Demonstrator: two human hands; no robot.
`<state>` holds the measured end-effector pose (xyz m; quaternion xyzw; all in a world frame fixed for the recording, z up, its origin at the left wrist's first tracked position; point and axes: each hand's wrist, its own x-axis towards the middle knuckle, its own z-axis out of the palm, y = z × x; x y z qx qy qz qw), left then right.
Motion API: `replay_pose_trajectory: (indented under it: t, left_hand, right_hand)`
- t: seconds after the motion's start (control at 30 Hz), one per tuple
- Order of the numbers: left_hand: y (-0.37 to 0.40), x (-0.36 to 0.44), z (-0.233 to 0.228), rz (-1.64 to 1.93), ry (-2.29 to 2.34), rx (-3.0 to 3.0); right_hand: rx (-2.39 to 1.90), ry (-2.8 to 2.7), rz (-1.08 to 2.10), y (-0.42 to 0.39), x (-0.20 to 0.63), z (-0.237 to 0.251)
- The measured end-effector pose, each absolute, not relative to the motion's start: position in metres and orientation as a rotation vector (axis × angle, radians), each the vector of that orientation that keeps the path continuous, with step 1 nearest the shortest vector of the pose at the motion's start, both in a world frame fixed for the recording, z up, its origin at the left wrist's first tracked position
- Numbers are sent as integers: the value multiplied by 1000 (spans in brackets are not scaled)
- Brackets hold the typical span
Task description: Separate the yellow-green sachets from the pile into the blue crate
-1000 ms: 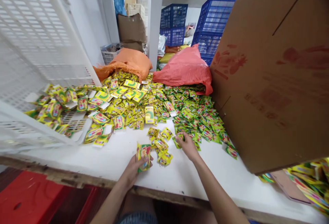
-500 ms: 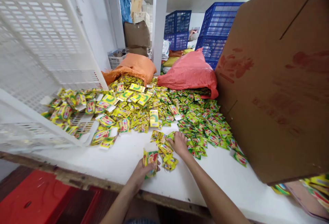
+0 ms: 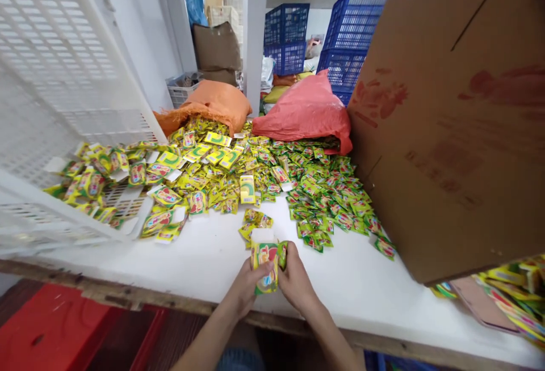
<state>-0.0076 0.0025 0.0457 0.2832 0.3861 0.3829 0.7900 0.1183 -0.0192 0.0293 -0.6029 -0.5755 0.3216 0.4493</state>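
From where I sit the biggest thing in view is the cardboard box (image 3: 451, 127) tilted over the right edge of the tabletop (image 3: 204, 257), with a white plastic crate (image 3: 63, 104) lying on its side along the left edge. Blue crates (image 3: 353, 36) stand well beyond the far edge. At the far edge sit an orange sack (image 3: 213, 104) and a red sack (image 3: 306, 113), both slumped, and out of them spreads a wide heap of sachets (image 3: 264, 172) in yellow and green that runs from the crate mouth across to the foot of the box.

Close to the near edge, about midway along it, both of my hands meet on one stack of sachets (image 3: 264, 266). The left hand (image 3: 247, 286) has its grip closed around the stack from the left with the thumb laid over the printed front; the right hand (image 3: 296, 280) presses in from the right, fingers closed against the side of the same stack. The stack stands upright, lifted just off the white surface.

I judge these packets light, thin and soft, with glossy film that slides easily, so a loose bundle may fan out or slip. Taking it across the flat faces, squeezed at the middle, looks the safest hold
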Motion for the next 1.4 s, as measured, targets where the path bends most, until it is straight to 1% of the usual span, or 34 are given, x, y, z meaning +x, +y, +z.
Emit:
replay_pose_trajectory:
  t: [0.1,0.2,0.27,0.47,0.53,0.67,0.77,0.83,1.0,1.07,1.17,1.3,1.4]
  left_hand:
    - [0,-9,47,805,807,632]
    - [-2,-10,48,782,757,671]
    - [-4,-9,47,776,735,693]
    - [-8,-5,40,759,685,712]
    - [-6,-6,39,770,704,769]
    - [-2,-10,37,846,798,950]
    - [-4,-9,34,745,795,1023]
    - [-7,-7,33,687,778,1066]
    - [-12,-7,32,710,787,1063]
    - [-12,-9,31,711,788,1071]
    - [-12,-9,29,712,783,1089]
    - [-10,-8,28,692,778,1120]
    - [-11,-10,26,657,759,1110]
  right_hand:
    - [-1322,-1429,1017,-30,127,37]
    - [-1201,-1299,1274,-34,138,41]
    - [-1186,-1228,1332,-33,142,40]
    - [-1302,-1291,1222,-30,151,29]
    - [-1380,-1315,1121,-31,157,31]
    - [-1500,-1244,774,-30,163,51]
    - [-1396,-1236,758,-26,155,71]
    - [-1381,-1328,728,-22,148,79]
    - [-1492,-1646,486,-16,144,80]
    - [-1484,-1759,510,-17,148,81]
    - [-1454,-1863,630,-20,151,89]
    - [-1450,-1866,737,-22,153,96]
    - [-1464,-1869,801,-22,156,92]
